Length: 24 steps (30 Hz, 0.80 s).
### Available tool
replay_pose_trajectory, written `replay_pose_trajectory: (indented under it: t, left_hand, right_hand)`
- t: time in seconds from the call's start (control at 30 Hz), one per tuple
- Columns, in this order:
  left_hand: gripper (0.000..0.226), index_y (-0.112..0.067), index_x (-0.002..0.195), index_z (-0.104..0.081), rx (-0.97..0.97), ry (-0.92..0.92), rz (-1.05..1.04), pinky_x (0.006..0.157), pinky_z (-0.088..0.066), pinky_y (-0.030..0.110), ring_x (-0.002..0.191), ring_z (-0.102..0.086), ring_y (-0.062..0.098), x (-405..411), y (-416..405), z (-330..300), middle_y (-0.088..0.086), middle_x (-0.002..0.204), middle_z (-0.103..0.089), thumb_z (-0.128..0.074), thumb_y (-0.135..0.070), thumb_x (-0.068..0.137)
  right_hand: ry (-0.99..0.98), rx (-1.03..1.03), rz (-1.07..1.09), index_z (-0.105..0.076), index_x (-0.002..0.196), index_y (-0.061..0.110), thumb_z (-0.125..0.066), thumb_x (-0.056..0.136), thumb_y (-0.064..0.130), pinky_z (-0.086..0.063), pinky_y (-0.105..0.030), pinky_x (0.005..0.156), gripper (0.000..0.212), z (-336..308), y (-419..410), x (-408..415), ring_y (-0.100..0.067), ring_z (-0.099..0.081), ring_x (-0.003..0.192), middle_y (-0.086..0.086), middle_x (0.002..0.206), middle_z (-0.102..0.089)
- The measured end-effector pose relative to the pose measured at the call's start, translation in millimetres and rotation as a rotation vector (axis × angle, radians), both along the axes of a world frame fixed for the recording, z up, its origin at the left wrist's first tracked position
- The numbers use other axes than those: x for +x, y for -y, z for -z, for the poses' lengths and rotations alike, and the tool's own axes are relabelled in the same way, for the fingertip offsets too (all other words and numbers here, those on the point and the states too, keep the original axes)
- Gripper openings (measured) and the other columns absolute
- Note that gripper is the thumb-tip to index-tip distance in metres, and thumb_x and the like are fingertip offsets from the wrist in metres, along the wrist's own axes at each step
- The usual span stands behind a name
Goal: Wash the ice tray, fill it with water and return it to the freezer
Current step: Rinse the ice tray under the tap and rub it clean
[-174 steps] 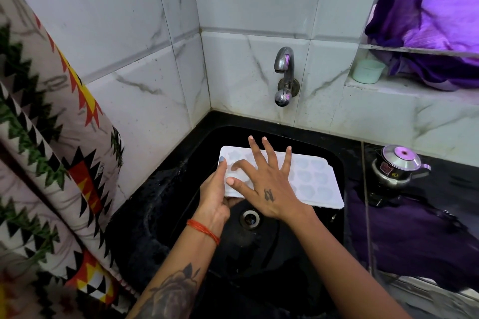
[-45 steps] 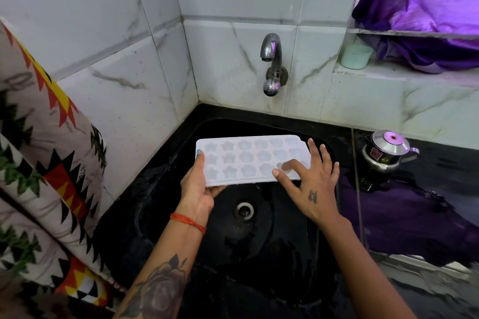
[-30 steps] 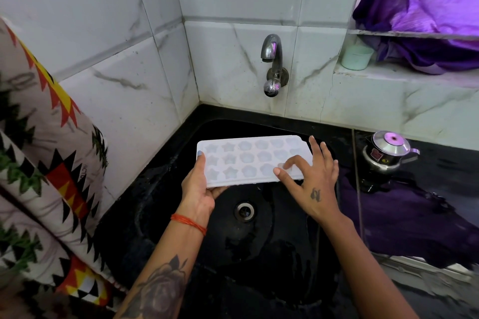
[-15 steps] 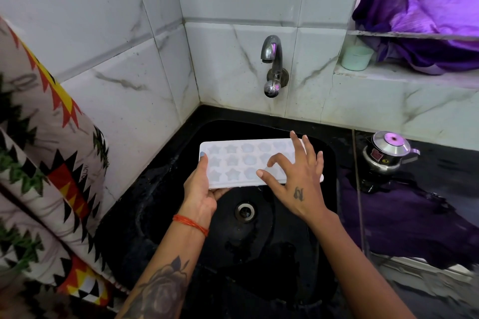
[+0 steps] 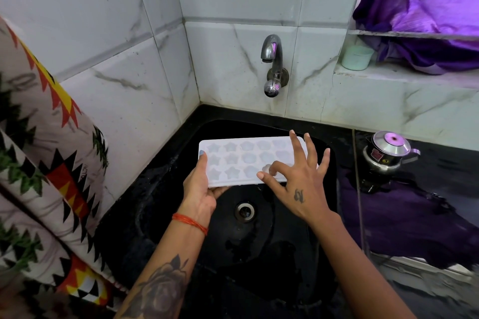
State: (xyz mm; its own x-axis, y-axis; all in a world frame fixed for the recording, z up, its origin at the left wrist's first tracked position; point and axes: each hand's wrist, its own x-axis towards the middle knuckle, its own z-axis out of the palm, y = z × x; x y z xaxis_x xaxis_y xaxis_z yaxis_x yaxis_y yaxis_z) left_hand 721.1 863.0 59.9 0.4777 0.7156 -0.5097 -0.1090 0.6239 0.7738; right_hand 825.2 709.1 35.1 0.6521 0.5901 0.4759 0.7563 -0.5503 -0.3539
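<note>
A white ice tray (image 5: 241, 158) with star- and flower-shaped cells is held level over the black sink (image 5: 259, 241), below the tap (image 5: 272, 65). My left hand (image 5: 201, 186) grips its left end, thumb on top and fingers underneath. My right hand (image 5: 298, 176) lies over the tray's right half with fingers spread; the index finger is bent and its tip rubs a cell in the near row. No water runs from the tap.
A small steel pot with a lid (image 5: 388, 153) stands on the black counter at the right. A pale green cup (image 5: 356, 57) sits on the ledge under purple cloth (image 5: 427, 8). A patterned cloth (image 5: 39, 163) hangs on the left. The drain (image 5: 244, 211) lies below the tray.
My right hand has slid leftward along the tray from its right end, rubbing the cells with the index finger. The left hand keeps its hold on the left end.
</note>
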Motion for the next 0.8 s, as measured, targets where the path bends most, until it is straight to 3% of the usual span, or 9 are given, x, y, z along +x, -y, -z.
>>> replay_pose_trajectory:
  t: [0.2, 0.37, 0.57, 0.8]
  left_hand:
    - [0.024, -0.016, 0.089, -0.062, -0.001, -0.001, 0.002, 0.052, -0.058, 0.036, 0.074, -0.068, 0.023, -0.3, 1.9, -1.8, 0.007, 0.085, -0.069, -0.059, -0.04, 0.091]
    - [0.025, -0.016, 0.089, -0.062, -0.004, -0.004, 0.001, 0.048, -0.057, 0.033, 0.073, -0.068, 0.022, -1.2, 1.9, -1.9, 0.007, 0.085, -0.069, -0.059, -0.04, 0.091]
    - [0.025, -0.015, 0.091, -0.063, -0.006, -0.005, -0.002, 0.047, -0.057, 0.032, 0.075, -0.068, 0.023, -1.4, 1.7, -1.1, 0.007, 0.087, -0.069, -0.06, -0.04, 0.09]
    - [0.025, -0.015, 0.095, -0.063, 0.002, 0.003, -0.004, 0.056, -0.056, 0.038, 0.077, -0.068, 0.023, -1.8, 1.8, 0.2, 0.007, 0.088, -0.069, -0.059, -0.04, 0.091]
  right_hand:
    - [-0.083, 0.024, -0.012, -0.07, 0.084, 0.041, -0.034, 0.082, 0.072, 0.01, -0.06, 0.111, 0.049, 0.3, -0.7, -2.1, -0.029, 0.002, 0.147, -0.008, 0.158, -0.016]
    - [-0.194, 0.073, -0.051, -0.071, 0.082, 0.041, -0.037, 0.079, 0.072, 0.014, -0.055, 0.111, 0.045, -0.5, -1.2, -4.1, -0.024, 0.007, 0.147, -0.002, 0.159, -0.014]
    - [-0.074, 0.035, -0.006, -0.064, 0.07, 0.035, -0.037, 0.081, 0.071, 0.01, -0.061, 0.11, 0.046, -0.2, 0.7, -3.6, -0.031, -0.001, 0.147, -0.009, 0.156, -0.023]
    - [-0.016, 0.012, 0.006, -0.067, 0.078, 0.037, -0.034, 0.085, 0.069, 0.006, -0.065, 0.11, 0.047, 1.7, 0.2, -5.3, -0.032, -0.003, 0.146, -0.01, 0.157, -0.022]
